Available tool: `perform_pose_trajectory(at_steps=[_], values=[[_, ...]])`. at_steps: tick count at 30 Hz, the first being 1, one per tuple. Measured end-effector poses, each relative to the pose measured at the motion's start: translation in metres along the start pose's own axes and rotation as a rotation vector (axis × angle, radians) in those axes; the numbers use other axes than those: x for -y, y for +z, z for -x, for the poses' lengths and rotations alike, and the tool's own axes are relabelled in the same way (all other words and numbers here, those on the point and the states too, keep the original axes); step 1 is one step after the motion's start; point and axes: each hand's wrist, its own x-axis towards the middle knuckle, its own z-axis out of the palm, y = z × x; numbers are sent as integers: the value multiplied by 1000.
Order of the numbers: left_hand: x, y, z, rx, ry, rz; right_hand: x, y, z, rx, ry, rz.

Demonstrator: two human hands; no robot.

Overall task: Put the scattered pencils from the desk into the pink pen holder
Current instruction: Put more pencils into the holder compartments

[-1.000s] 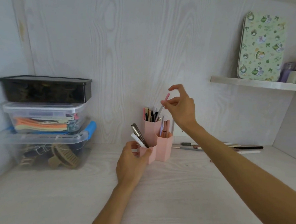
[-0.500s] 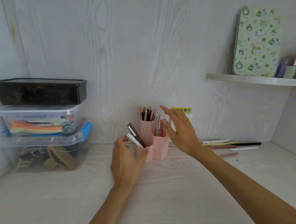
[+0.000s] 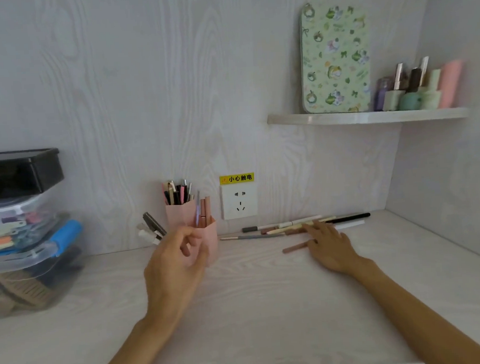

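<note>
Your left hand (image 3: 176, 259) hangs at centre frame, just in front of the pink plastic pen holder (image 3: 208, 240), with its forearm rising from the bottom edge; its fingers curl loosely toward the palm, thumb uppermost, and its grip closes on nothing, though the fingertips sit against or just short of the holder's front wall, and which cannot be told. The holder stands on the pale wood-grain counter (image 3: 255, 307) against the back wall, a cluster of hexagonal cups with pens and pencils upright in the tall rear cup and a few pinkish sticks in the front one. Your right arm stretches in from the lower right corner, and your right hand (image 3: 329, 244) lies palm down right of centre, fingers straight and spread, the grip apart. Its fingertips rest on the row of scattered pencils (image 3: 297, 224) that lie along the foot of the wall, reaching from near the holder to a black pen (image 3: 350, 217) at the right end. A single brown pencil (image 3: 295, 247) lies apart from the row, nearer you, its right end meeting your right hand by the thumb. A white wall socket (image 3: 238, 200) with a yellow warning label sits just right of the holder.
</note>
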Motion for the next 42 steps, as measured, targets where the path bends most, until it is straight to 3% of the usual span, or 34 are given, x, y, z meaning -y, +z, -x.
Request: perform_pose_trajectory(at_steps=[3,7,11,18,23,29,37,39,42], values=[[-14,22,3,307,149,-116,25,11,-1,-17,-63,21],[-16,55,8,556,112,-210,44,13,4,-147,-242,-39],[-12,65,10,609,87,-273,62,12,8,-93,-404,-212],[-3,51,5,592,57,-262,82,16,9,-48,-435,-380],[11,25,-2,601,-85,-281,90,27,10,-100,-453,-403],[12,2,-21,403,-195,-80,115,33,3,-141,-431,-364],[4,-32,-51,-159,-244,423,113,40,4,-168,-453,-341],[5,-40,-51,-282,-234,452,113,40,5,-191,-458,-325],[9,-46,-47,-332,-203,376,113,41,6,-229,-453,-267]])
